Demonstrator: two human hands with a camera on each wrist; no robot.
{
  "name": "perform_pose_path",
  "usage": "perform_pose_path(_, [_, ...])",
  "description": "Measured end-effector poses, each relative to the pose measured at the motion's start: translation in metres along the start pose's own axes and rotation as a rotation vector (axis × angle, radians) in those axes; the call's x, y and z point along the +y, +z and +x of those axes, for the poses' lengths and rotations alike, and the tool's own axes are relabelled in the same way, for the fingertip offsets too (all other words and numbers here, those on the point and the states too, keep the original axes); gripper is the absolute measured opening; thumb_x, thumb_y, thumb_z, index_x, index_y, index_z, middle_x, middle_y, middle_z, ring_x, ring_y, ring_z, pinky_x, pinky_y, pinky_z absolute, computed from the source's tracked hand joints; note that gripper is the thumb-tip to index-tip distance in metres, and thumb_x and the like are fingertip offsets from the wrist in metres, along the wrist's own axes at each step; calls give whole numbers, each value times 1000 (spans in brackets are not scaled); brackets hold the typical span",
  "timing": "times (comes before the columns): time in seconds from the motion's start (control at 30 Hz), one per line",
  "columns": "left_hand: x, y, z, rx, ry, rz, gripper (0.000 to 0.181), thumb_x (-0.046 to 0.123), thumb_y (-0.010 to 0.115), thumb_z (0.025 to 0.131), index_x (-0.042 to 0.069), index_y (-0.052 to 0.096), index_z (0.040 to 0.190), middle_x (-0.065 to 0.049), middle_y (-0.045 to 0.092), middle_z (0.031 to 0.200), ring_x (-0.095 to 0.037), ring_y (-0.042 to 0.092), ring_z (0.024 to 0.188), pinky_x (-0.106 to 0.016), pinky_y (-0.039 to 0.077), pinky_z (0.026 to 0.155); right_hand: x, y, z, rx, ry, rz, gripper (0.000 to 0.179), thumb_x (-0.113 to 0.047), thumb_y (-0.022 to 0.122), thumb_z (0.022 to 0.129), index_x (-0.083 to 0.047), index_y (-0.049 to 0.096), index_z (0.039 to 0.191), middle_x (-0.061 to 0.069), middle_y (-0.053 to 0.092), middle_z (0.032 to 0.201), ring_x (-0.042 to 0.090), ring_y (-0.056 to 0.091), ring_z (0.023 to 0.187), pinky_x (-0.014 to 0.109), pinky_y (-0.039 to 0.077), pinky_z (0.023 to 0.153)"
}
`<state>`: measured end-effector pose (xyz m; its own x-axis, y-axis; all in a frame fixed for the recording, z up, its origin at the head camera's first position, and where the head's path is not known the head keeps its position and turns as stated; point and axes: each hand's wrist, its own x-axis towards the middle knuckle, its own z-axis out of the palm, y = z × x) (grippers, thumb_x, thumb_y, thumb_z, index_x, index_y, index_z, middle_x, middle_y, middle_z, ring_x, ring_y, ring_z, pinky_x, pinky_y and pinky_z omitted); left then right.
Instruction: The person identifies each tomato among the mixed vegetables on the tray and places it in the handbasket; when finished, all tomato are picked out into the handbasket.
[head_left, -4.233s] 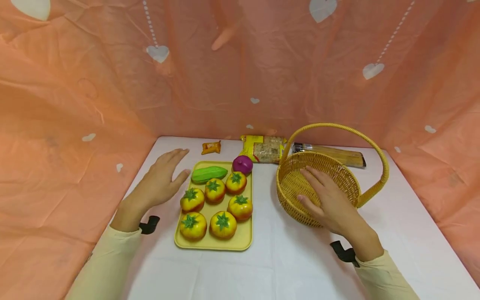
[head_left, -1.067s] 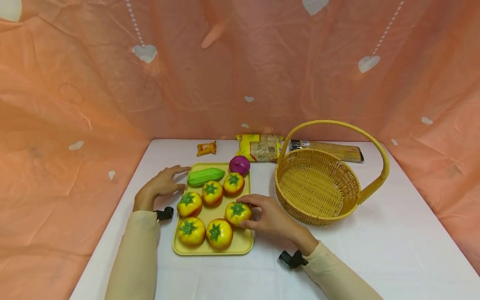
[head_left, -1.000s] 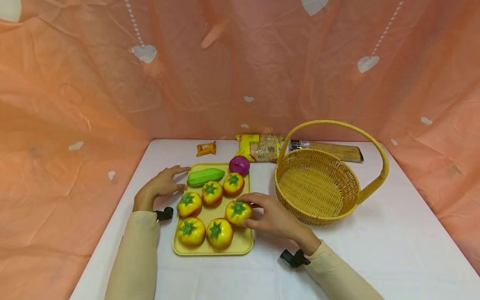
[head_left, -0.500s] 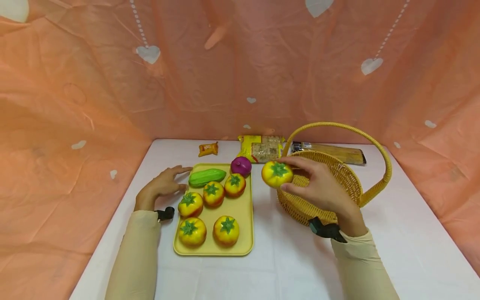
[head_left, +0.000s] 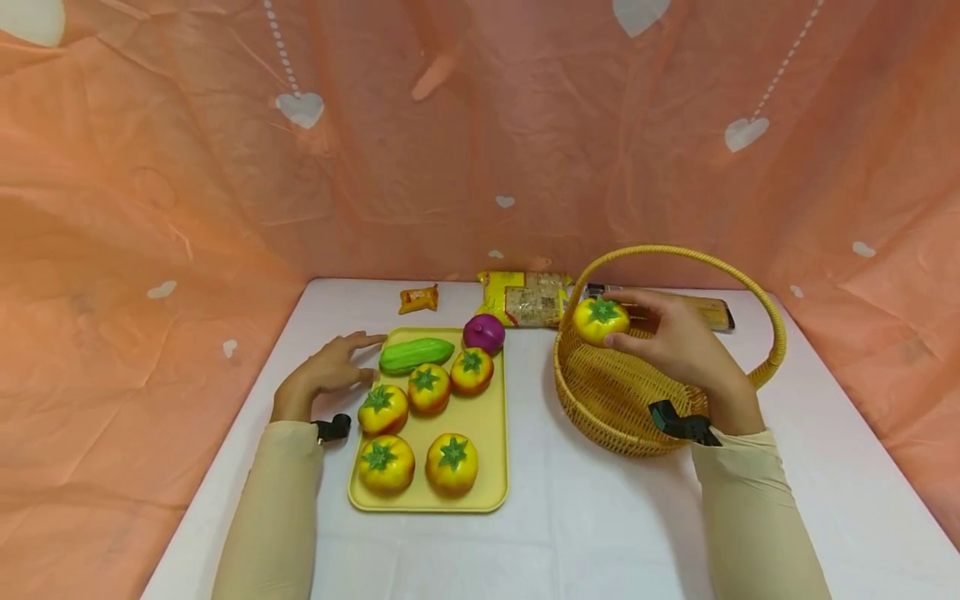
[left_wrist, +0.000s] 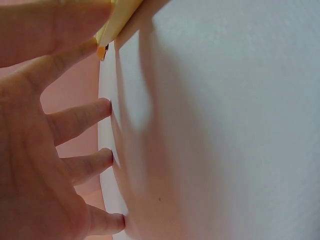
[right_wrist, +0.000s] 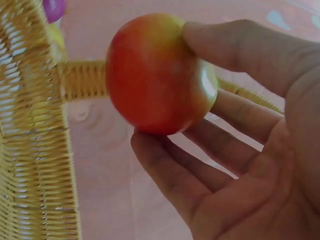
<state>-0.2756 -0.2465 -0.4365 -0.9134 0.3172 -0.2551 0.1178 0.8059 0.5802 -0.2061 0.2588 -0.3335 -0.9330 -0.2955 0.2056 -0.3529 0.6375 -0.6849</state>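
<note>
Counting six tomatoes (head_left: 601, 321), one green vegetable (head_left: 416, 355), one purple onion (head_left: 483, 333), one tray (head_left: 489, 425), one basket (head_left: 588, 417) and, near the far edge of the worktop (head_left: 577, 533), three packages (head_left: 525, 298)

The white table (head_left: 525, 533) is laid with a tray (head_left: 491, 425) at left, a basket (head_left: 596, 423) at right and, farther off, an orange packet (head_left: 418, 299), yellow bag (head_left: 525, 300) and long package (head_left: 711, 312).

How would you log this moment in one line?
right hand: holds yellow-red fruit above basket | left hand: at left edge of tray | on tray: five similar fruits, green vegetable
</note>
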Motion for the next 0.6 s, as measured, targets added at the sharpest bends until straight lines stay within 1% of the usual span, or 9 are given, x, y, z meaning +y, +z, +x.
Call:
perform_pose_path(0.07, [-1, 1, 0, 1, -3, 3, 74, 21, 74, 99, 13, 47, 167, -32, 22, 178, -61, 16, 163, -81, 16, 127, 6, 0, 2, -21, 15, -24, 57, -14, 87, 95, -7, 68, 148, 17, 69, 147, 38, 72, 129, 11, 54, 97])
perform_pose_path(0.17, [0, 1, 1, 1, -5, 9, 74, 21, 74, 99, 13, 47, 167, -32, 22, 178, -60, 17, 163, -81, 17, 127, 12, 4, 1, -64, 23, -49, 56, -14, 88, 93, -7, 70, 146, 18, 72, 141, 36, 73, 125, 31, 61, 101])
perform_pose_path(0.23, [1, 2, 1, 1, -5, 7, 74, 21, 74, 99, 13, 47, 167, -32, 22, 178, -60, 17, 163, -81, 17, 127, 16, 8, -1, -96, 30, -75, 54, -15, 88, 93, -7, 71, 144, 18, 74, 136, 35, 74, 122, 46, 62, 103])
perform_pose_path(0.27, [1, 2, 1, 0, -5, 5, 74, 21, 74, 99, 13, 47, 167, -32, 22, 178, -60, 17, 163, -81, 17, 127, 17, 10, -2, -113, 36, -89, 53, -15, 88, 93, -7, 72, 143, 18, 75, 134, 35, 75, 120, 51, 62, 103])
perform_pose_path(0.33, [2, 2, 2, 0, -4, 5, 74, 21, 75, 99, 13, 47, 167, -32, 22, 178, -60, 17, 163, -81, 17, 127, 19, 15, -6, -147, 49, -117, 52, -17, 88, 92, -6, 73, 141, 18, 76, 131, 36, 75, 120, 57, 60, 103])
perform_pose_path(0.47, [1, 2, 0, -1, -11, -2, 74, 21, 74, 100, 13, 46, 167, -32, 21, 178, -61, 15, 163, -81, 15, 127, 22, 24, -10, -221, 85, -171, 54, -18, 87, 91, -3, 72, 141, 16, 79, 124, 35, 76, 115, 54, 62, 99])
perform_pose_path(0.6, [0, 2, 0, 8, -6, -1, 74, 21, 75, 99, 13, 47, 167, -32, 21, 178, -61, 15, 163, -82, 15, 127, 24, 34, -11, -289, 106, -196, 52, -19, 89, 90, -2, 74, 137, 11, 80, 114, 27, 76, 104, 42, 63, 90])
